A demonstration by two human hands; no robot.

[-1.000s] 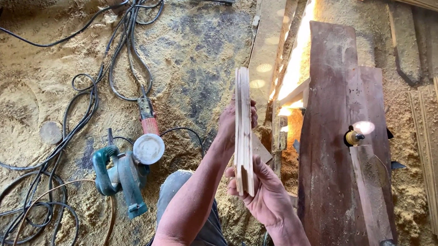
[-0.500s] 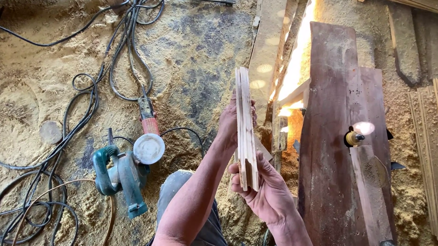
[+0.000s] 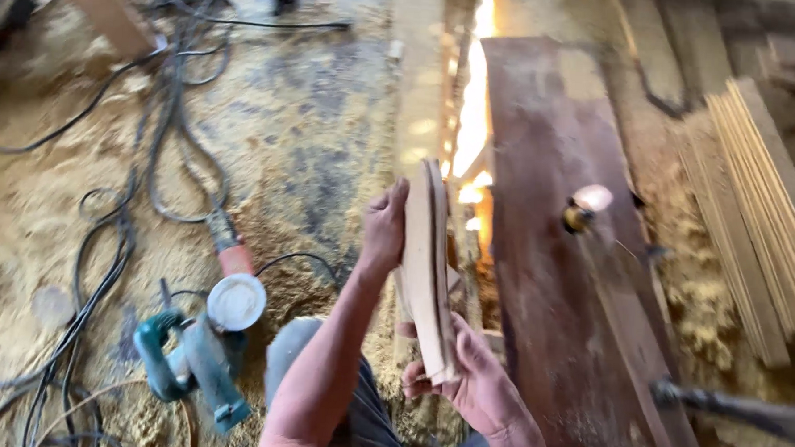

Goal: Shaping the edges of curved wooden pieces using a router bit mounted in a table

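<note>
Your left hand (image 3: 385, 230) grips the upper edge of a thin wooden piece (image 3: 429, 270), fingers closed on it, while your right hand (image 3: 473, 379) cups its lower end. You hold it edge-on above your knee, over the sawdust floor (image 3: 49, 226). A teal power tool (image 3: 190, 359) lies left, a dark plank (image 3: 573, 303) right.

Floor (image 3: 330, 131): rough, coated in pale sawdust, thickest at left and near right. Tangle of black cables (image 3: 166, 106) runs from far left toward the near left corner. Teal power planer (image 3: 190, 371) lies near left, an orange-handled power tool with a white disc (image 3: 233, 297) just beside it. Long dark reddish plank (image 3: 573, 303) lies lengthwise at right of centre. Stack of thin pale wood strips (image 3: 764, 213) at right, well apart from the tools.
</note>
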